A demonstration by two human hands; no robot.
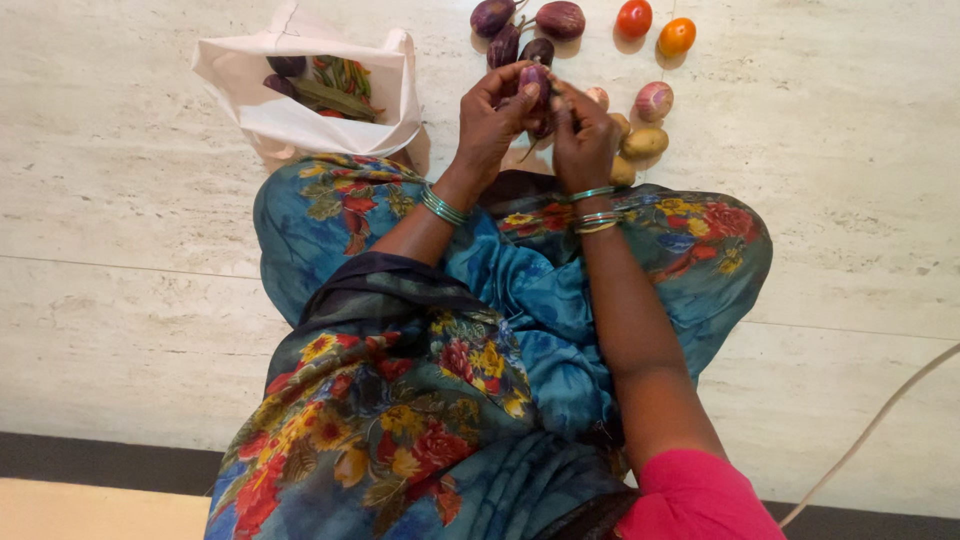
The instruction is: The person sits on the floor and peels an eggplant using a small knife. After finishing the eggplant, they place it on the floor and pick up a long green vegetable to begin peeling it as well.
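Floral cloth (400, 400) fills the foreground; both hands, left hand (490, 120) and right hand (583, 140), pinch a small aubergine (536, 85) above bare floor (150, 200).

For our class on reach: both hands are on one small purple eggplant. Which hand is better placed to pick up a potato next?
Probably the right hand: the potatoes lie just beside it, while the left hand sits on the eggplant's far side.

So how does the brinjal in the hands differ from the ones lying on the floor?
The held brinjal is off the floor, gripped between left hand and right hand; the floor brinjals lie loose and untouched. The held one is largely hidden by fingers; the floor ones show whole. All are small and dark purple.
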